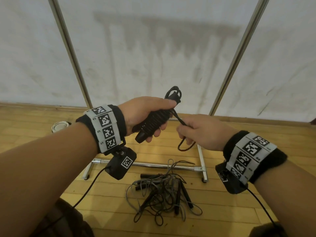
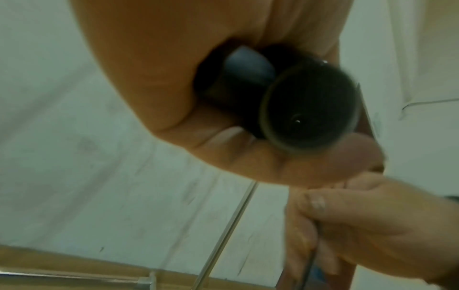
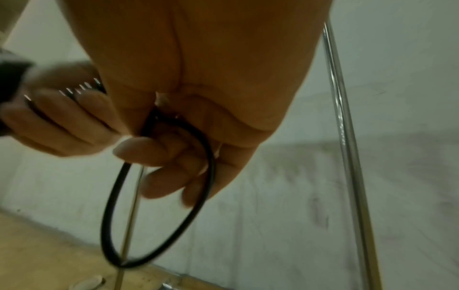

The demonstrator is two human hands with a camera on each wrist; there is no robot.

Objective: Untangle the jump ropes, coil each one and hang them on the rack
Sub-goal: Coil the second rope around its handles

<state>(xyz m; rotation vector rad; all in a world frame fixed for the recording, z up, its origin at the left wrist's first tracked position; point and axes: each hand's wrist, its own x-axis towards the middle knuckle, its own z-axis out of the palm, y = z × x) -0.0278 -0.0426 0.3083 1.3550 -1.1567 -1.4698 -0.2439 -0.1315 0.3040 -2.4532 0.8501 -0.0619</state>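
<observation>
At frame centre the left hand grips the wrapped rope, the right hand pinches its tail; tucking likely comes next.

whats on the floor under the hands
A tangled pile of jump ropes, grey and black cords with black handles, beside the rack base. How many ropes cannot be told; the cords overlap.

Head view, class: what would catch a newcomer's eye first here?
First, the two hands at centre: the left hand grips the wound black jump rope, while the right hand pinches its loose end loop. Below them a tangled pile of ropes lies on the wooden floor, before the rack base.
</observation>
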